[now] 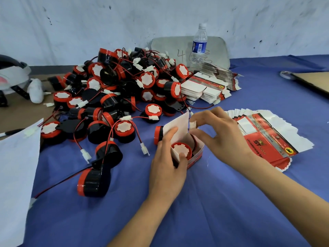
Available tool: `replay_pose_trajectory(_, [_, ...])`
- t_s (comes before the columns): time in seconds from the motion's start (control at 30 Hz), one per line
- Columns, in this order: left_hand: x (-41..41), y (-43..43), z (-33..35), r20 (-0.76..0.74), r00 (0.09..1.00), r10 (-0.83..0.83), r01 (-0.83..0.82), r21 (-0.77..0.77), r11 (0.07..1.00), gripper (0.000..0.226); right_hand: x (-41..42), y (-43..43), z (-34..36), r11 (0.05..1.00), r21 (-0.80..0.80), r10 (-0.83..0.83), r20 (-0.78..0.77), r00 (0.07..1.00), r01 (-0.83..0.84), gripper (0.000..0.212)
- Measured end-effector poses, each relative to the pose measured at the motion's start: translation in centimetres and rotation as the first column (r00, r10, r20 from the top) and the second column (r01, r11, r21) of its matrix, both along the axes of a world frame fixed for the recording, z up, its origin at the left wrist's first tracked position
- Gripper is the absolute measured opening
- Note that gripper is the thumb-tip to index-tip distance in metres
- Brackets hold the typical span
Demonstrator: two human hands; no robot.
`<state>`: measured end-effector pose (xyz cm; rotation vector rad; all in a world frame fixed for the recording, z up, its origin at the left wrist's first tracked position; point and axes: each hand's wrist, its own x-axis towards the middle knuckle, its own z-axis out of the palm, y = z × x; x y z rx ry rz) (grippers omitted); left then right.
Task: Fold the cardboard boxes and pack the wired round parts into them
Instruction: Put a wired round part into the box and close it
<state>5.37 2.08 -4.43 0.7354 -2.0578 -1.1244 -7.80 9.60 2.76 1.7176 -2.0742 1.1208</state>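
On the blue cloth (213,202), head view, dead centre: small red-and-white cardboard box (196,155), folded up, top open, tall white flap (178,123) standing at its 12 o'clock side. One wired round part (181,148) sits inside, red rim and white face up. Left hand (166,166) grips the box from 7 o'clock, thumb curled over the front wall onto the part's rim, index finger pressed on the flap. Right hand (220,132) comes in from 4 o'clock and hovers over the box mouth, thumb and forefinger pinching a white connector (192,124) just above the box; other fingers loosely spread. Probably that part's own plug, but the wire is hidden behind the flap, can't confirm.

Another round part (158,134) lies on its side touching the box at 10 o'clock. Big pile of round parts (124,82), black bodies, red caps, red-black leads, fills 10 to 12 o'clock. Fanned stack of flat boxes (267,138) at 3 o'clock, just beside the right hand. Second stack of flats (204,87) at 1 o'clock against the pile.

Clear water bottle (199,43) upright at 12 o'clock in front of a grey panel (169,45) leaning on the wall. White paper sheet (14,166) at 9 o'clock. Brown board (313,81) at 2 o'clock, frame edge.
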Motion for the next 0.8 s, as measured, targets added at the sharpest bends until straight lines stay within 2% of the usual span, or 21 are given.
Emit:
replay_pose_trajectory(0.07, [0.0,0.0,-0.2,0.01,1.0,-0.006,0.006,0.013,1.0,0.063,-0.2,-0.6,-0.4,0.994,0.101,0.029,0.005,1.0,-0.029,0.019])
replay_pose_trajectory(0.17, [-0.1,-0.1,-0.3,0.009,1.0,-0.022,0.022,0.038,0.999,0.067,-0.4,-1.3,-1.2,0.962,0.272,0.04,-0.122,0.992,-0.006,0.018])
replay_pose_trajectory(0.37, [0.0,-0.2,-0.2,0.006,0.999,-0.035,0.034,0.03,0.999,0.07,-0.4,-1.8,-1.1,0.943,0.309,-0.051,-0.237,0.97,0.125,0.015])
replay_pose_trajectory(0.53, [0.0,0.0,0.2,0.011,1.0,-0.02,0.02,0.029,0.999,0.068,-0.9,-2.2,-0.3,0.861,0.486,-0.042,-0.23,0.972,0.152,0.016])
replay_pose_trajectory(0.8, [-0.1,0.1,0.3,0.015,1.0,-0.019,0.019,0.024,1.0,0.069,0.0,-2.6,-0.3,0.835,0.508,-0.127,-0.198,0.972,0.212,0.027])
